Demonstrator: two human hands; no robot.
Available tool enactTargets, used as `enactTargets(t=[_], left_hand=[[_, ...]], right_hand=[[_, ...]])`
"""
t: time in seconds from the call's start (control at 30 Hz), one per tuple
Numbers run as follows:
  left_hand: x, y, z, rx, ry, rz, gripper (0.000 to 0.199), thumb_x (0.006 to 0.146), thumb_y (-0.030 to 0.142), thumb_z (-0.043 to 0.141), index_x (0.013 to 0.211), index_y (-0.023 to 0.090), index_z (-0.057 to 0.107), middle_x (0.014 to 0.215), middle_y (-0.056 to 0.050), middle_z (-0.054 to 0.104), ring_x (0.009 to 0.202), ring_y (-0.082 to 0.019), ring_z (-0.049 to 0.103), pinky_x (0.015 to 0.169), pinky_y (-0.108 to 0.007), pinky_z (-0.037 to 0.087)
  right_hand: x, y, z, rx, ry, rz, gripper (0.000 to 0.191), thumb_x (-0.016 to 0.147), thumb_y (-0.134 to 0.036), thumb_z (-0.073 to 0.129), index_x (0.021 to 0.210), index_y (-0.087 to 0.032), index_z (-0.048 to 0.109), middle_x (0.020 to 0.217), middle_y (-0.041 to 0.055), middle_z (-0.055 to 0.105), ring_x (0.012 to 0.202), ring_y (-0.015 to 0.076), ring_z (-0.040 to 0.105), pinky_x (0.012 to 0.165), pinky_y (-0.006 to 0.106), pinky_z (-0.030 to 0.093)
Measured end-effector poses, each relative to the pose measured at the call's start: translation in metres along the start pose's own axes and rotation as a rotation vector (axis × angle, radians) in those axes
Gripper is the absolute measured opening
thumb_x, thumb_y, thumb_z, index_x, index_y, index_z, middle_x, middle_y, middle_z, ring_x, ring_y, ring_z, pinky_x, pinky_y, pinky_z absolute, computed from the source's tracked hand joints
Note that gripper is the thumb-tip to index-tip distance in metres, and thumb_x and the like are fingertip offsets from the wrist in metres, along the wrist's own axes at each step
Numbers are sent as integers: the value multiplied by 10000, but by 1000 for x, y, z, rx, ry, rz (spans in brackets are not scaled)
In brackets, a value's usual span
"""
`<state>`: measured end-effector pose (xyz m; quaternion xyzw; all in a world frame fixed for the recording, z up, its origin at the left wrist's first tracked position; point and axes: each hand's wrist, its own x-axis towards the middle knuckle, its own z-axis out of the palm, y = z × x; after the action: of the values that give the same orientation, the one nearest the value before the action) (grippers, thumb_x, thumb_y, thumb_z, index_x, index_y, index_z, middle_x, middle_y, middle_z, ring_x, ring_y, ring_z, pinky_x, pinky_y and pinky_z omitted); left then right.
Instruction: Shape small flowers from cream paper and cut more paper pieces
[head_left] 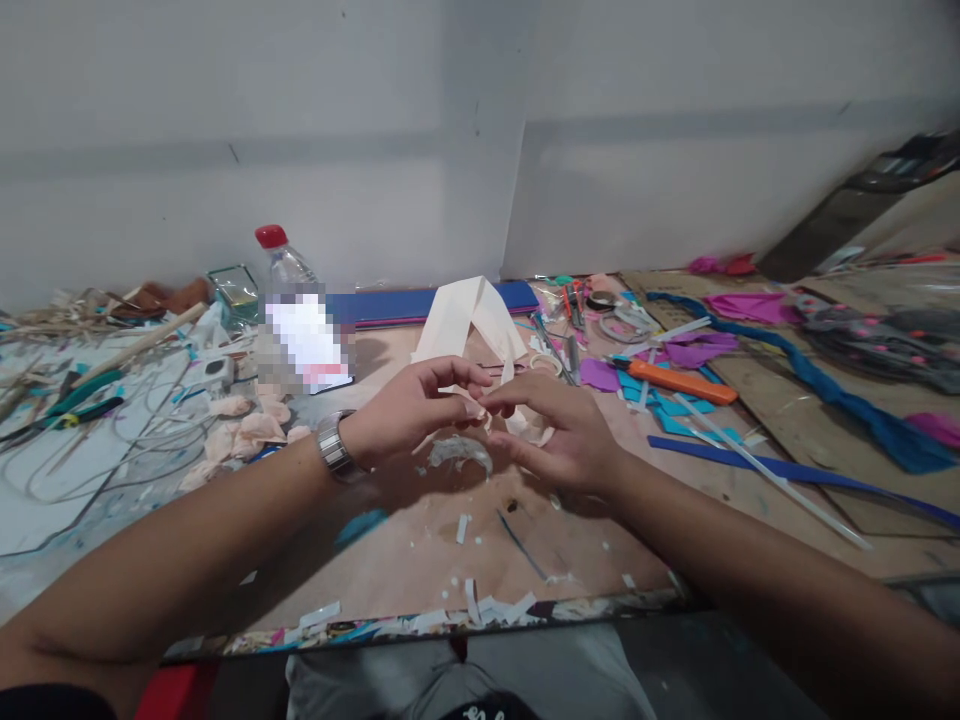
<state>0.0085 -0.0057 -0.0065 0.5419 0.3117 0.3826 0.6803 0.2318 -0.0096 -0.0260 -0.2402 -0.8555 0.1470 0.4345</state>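
Holding left hand [412,408] and right hand [564,432] close together, grip unclear, by pale strip [450,320] toward back edge of surface [300,580].

1. Can read no whole word, number, brand or sign anywhere on the bench [360,585].
2. Shows white lettering [484,712] on dark cloth [519,706] at the bottom edge, below the bench; runs off the frame there, so cannot be spelled out.
3. Glows white on the screen of the phone [304,335], upright before the bottle [291,266]; breaks up into coarse blocks, with a reddish patch low down, and cannot be read.
4. Bears faint dark marks near the far edge of the cardboard [772,402]; too small and blurred to tell whether print or stains.
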Motion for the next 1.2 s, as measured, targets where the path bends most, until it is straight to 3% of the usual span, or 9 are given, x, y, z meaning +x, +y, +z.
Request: enactTargets(t=[0.3,0.47,0.73,0.87,1.07,1.2], left_hand=[[1,3,2,-104,25,-39,254,710,50,760,938,150,711,854,-3,693,689,-88,651,642,-218,507],[2,4,-1,-51,66,-18,235,731,68,762,941,151,698,879,1,663,677,-73,632,656,-219,511],[-7,-2,5,493,-37,431,274,856,187,787,1088,174,642,1004,-53,659,855,-129,626,801,-261,542],[-7,-4,5,648,-34,544,150,894,250,775,976,164,683,958,-63,677,819,-131,631,774,-266,547],[-2,-2,0,459,58,418,162,924,288,759,974,142,709,920,-71,731,803,-132,682,738,-250,566],[1,1,-3,373,162,372,172,908,302,777,956,150,712,820,-33,710,705,-114,659,692,-247,565]], right_hand=[[2,1,7,-36,4,-28,120,946,-270,725,1061,-241,746,942,21,807,805,167,725,820,343,536],[5,-2,4,-57,30,-8,110,933,-199,678,1012,-234,746,881,12,798,799,174,727,839,344,534],[5,0,3,-98,57,24,60,932,-257,687,902,-219,721,773,7,751,722,170,694,753,331,507],[6,0,5,-120,61,36,95,931,-267,683,850,-221,700,744,-2,738,710,167,681,736,327,492],[5,0,2,-74,77,59,198,999,-329,631,865,-213,718,782,18,760,731,167,694,751,329,496],[3,1,-3,-33,72,81,257,964,-465,687,960,-214,741,828,37,759,774,192,706,766,344,524]])
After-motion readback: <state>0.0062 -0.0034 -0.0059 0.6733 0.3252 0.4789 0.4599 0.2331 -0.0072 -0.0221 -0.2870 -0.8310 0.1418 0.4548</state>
